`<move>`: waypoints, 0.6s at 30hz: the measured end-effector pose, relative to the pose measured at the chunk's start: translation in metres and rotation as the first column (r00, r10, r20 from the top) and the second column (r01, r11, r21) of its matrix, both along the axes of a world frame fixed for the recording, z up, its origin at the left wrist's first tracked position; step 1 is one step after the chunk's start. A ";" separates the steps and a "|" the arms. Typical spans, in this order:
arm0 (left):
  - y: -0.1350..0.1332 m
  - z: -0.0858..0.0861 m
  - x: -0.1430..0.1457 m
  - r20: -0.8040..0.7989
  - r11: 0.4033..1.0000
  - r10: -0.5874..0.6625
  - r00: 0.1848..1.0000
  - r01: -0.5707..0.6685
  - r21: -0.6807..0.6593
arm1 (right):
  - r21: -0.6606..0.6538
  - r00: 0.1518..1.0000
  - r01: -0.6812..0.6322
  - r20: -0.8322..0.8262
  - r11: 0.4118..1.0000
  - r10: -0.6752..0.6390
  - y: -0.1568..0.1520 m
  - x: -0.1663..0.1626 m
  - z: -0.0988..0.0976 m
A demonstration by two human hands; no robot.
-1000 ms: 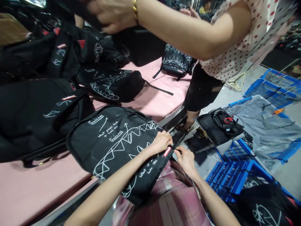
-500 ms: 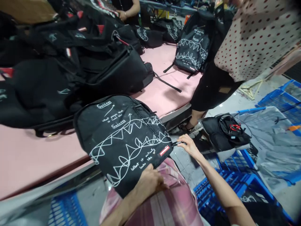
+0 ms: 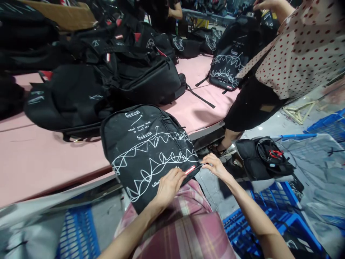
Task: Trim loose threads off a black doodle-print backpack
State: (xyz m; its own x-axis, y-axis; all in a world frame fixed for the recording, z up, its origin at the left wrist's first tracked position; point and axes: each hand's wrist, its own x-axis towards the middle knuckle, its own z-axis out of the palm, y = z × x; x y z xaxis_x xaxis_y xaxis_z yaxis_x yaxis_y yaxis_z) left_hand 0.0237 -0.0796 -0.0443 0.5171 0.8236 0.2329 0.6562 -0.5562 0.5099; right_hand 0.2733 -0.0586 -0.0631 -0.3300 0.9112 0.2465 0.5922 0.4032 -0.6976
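A black backpack [image 3: 145,144] with white zigzag drawings and the word "Success" lies half on the pink table [image 3: 40,158], its bottom end over my lap. My left hand [image 3: 168,187] rests on the lower edge of the backpack, fingers curled on the fabric beside a small red label [image 3: 190,169]. My right hand [image 3: 215,167] pinches a thin dark zipper pull or strap end at the backpack's lower right corner.
Several more black backpacks [image 3: 113,72] are heaped on the table behind. A person in a dotted top [image 3: 296,54] stands at the right by another backpack [image 3: 229,61]. Blue crates [image 3: 269,212] and grey plastic [image 3: 318,162] cover the floor on the right.
My left hand slid from the backpack's right corner down to its bottom edge, then onto its lower front. The person at the right drew the arm back and now stands further off.
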 end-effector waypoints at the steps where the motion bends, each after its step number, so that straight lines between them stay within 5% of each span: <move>1: -0.001 -0.001 -0.001 0.026 1.000 0.001 1.000 -0.001 0.001 | 0.007 1.000 0.001 0.000 1.000 -0.001 0.000 0.000 0.001; 8: -0.002 -0.011 -0.005 0.218 0.996 0.036 0.975 -0.018 -0.083 | 0.055 0.998 -0.048 -0.028 0.997 0.050 0.004 0.001 -0.002; 18: -0.002 -0.013 -0.006 0.255 0.992 0.060 0.965 -0.029 -0.124 | 0.043 0.998 -0.055 -0.033 0.998 0.057 0.007 -0.003 -0.007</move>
State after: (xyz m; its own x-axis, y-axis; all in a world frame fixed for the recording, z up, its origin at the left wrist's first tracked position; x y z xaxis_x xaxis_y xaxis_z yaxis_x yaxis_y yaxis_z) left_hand 0.0173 -0.0813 -0.0575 0.4144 0.8743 0.2527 0.5170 -0.4547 0.7252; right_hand 0.2703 -0.0518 -0.0703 -0.3713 0.8801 0.2960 0.5442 0.4646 -0.6986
